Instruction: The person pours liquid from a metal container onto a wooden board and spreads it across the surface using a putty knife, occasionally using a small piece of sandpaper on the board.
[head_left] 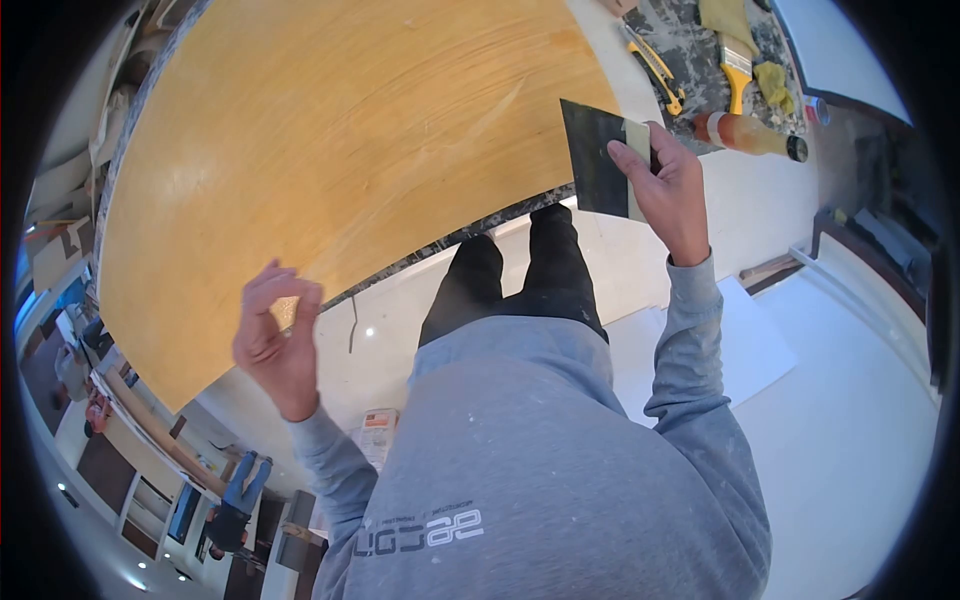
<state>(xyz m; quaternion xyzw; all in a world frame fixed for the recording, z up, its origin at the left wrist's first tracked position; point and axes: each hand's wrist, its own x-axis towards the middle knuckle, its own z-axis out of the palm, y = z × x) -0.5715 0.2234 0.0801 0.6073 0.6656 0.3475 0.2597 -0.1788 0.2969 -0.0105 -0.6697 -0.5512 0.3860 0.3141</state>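
Observation:
My right hand (pixel 668 190) is closed on the pale handle of a dark, wide-bladed scraper (pixel 597 160), held over the near right edge of a large yellow-brown panel (pixel 360 130). Fine streaks and a pale curved line show on the panel's surface. At the panel's near left edge my left hand (pixel 278 340) is raised with its thumb and fingertips brought together. Whether anything small sits between those fingertips is too unclear to tell.
At the top right, a speckled surface holds a yellow utility knife (pixel 655 70), a brush (pixel 736 75), a yellow crumpled cloth (pixel 773 86) and a bottle (pixel 745 134). A bag (pixel 378 435) lies below the panel. Another person (pixel 230 515) is far off at the lower left.

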